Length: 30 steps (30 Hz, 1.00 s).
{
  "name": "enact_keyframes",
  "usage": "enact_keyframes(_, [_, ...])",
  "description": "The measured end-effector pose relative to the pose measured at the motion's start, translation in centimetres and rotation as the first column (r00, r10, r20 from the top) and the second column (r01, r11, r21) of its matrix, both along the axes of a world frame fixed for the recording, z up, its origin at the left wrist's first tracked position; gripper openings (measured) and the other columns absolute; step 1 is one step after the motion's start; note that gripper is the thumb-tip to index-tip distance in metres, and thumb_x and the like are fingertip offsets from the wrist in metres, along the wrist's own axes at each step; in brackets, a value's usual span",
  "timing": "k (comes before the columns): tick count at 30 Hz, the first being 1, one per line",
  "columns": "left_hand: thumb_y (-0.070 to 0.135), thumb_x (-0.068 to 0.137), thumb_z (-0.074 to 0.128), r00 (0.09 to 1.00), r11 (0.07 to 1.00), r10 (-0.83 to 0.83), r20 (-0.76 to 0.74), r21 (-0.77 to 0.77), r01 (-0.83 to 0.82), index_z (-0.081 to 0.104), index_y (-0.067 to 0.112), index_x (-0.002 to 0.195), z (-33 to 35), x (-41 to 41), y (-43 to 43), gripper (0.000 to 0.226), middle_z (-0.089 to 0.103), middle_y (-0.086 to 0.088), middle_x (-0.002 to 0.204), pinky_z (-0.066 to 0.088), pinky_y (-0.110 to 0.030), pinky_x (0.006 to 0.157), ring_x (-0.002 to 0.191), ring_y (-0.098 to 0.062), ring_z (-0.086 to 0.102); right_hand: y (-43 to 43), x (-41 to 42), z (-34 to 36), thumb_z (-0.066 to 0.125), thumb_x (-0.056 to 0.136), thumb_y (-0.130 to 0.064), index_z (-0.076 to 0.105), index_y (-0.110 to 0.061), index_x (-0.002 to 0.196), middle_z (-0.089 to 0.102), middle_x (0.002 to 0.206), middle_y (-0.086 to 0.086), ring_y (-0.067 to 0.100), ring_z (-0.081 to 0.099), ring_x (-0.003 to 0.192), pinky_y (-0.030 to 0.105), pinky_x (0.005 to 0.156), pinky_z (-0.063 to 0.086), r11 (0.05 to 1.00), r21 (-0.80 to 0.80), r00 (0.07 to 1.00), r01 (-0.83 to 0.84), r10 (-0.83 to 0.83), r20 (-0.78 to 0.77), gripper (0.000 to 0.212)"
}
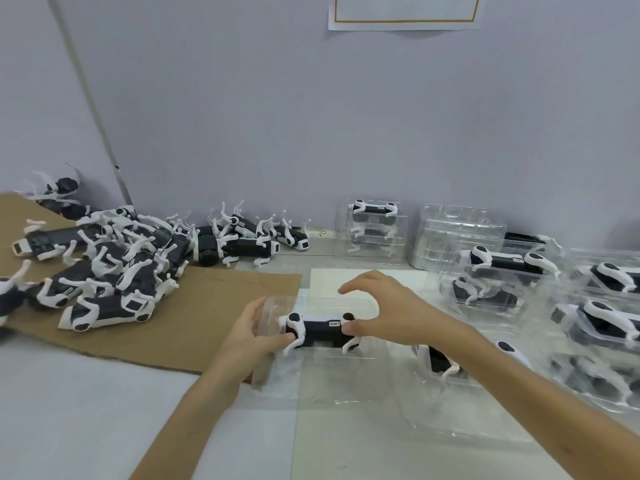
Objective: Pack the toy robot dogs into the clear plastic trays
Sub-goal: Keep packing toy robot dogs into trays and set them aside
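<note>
the toy robot dog (pixel 318 329), black in the body with white legs, lies on its side in the clear plastic tray (pixel 332 375) at the middle of the desk (pixel 86 410), near the front edge of the cardboard sheet (pixel 207 323)

the left hand (pixel 256 332) has its grip round the tray's left end, fingers curled behind the plastic, thumb lying on the dog's white leg at that end

the right hand (pixel 384 306) arches over the dog's other end with a wide grip: the thumb touches the dog's right end, the other fingers are spread above it and clear of it

a heap of loose dogs (pixel 104 265) covers the far left of the cardboard and runs along the wall (pixel 242 116) (legs sticking out every way)

under the right forearm a second dog (pixel 441 362) sits in another clear tray, partly hidden

to the right, filled trays (pixel 498 271) are stacked, each with a dog inside, and more run off the right edge

at the back stands a smaller filled stack (pixel 374 226) and, just beside it, a stack of empty trays (pixel 457 233)

a sheet of paper (pixel 403 12) hangs on the wall
</note>
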<state>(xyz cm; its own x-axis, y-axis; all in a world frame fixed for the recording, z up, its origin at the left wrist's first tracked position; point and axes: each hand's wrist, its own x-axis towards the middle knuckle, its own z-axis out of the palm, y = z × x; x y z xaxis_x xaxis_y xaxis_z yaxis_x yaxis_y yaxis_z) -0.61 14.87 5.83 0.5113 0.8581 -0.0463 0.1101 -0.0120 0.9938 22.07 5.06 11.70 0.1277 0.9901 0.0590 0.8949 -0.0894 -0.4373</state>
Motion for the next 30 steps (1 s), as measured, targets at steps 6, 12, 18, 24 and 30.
enact_keyframes(6, [0.028, 0.07, 0.086, 1.0, 0.999, 0.004, 0.023, -0.046, -0.002, 0.047, 0.036, 0.14, -0.2, 0.0, 0.0, 0.081, 0.058, 0.015, 0.131, 0.042, -0.018, 0.081, 0.114, 0.001, 0.056, 0.3, 0.6, -1.0, 0.082, 0.073, -0.051, 0.042, -0.04, 0.136, 0.047, 0.136, -0.008, 0.012, 0.052, 0.114, 0.03, 0.094, 0.044, 0.989, -0.139, 0.991, 0.05, -0.067, -0.116, 0.075])
enact_keyframes(12, [0.017, 0.071, 0.089, 0.999, 0.999, 0.04, 0.026, -0.008, -0.04, 0.049, 0.041, 0.127, -0.5, 0.6, -0.2, 0.072, 0.061, 0.026, 0.11, 0.043, -0.01, 0.066, 0.092, 0.011, 0.06, -0.6, -0.5, -0.8, 0.072, 0.084, -0.045, 0.047, -0.037, 0.138, 0.041, 0.144, -0.013, 0.013, 0.045, 0.127, 0.036, 0.106, 0.035, 0.998, 0.055, 0.982, 0.025, -0.035, 0.184, 0.06])
enact_keyframes(18, [0.013, 0.079, 0.083, 0.985, 0.936, 0.164, 0.045, 0.309, -0.17, 0.051, 0.038, 0.125, -0.7, 0.9, -0.8, 0.061, 0.052, 0.024, 0.126, 0.04, -0.025, 0.097, 0.12, 0.001, 0.05, -2.7, -1.7, -2.3, 0.031, 0.107, -0.039, 0.061, -0.036, 0.13, 0.037, 0.154, -0.02, 0.002, 0.037, 0.138, 0.035, 0.12, 0.016, 0.993, -0.009, 0.983, -0.119, 0.119, 0.142, 0.038])
enact_keyframes(24, [0.035, 0.084, 0.063, 0.999, 0.764, 0.033, -0.03, 0.645, -0.005, 0.074, 0.036, 0.103, -0.5, 0.5, -1.2, 0.022, 0.063, 0.031, 0.122, 0.04, -0.03, 0.109, 0.131, 0.005, 0.046, -4.0, -1.4, -2.9, 0.015, 0.102, -0.059, 0.012, -0.037, 0.157, -0.016, 0.161, -0.018, 0.003, -0.014, 0.15, 0.041, 0.117, -0.019, 0.975, -0.158, 0.914, -0.155, 0.202, 0.351, 0.059])
enact_keyframes(30, [0.036, 0.09, 0.054, 0.98, 0.643, 0.118, -0.162, 0.764, 0.049, 0.078, 0.025, 0.109, -0.7, 0.4, -1.8, 0.032, 0.063, 0.02, 0.125, 0.038, -0.033, 0.106, 0.134, 0.005, 0.039, -4.3, -1.7, 0.0, 0.042, 0.1, -0.054, 0.03, -0.035, 0.153, 0.007, 0.165, -0.012, 0.004, 0.007, 0.151, 0.043, 0.124, -0.003, 0.958, -0.228, 0.944, -0.173, 0.228, 0.24, 0.058])
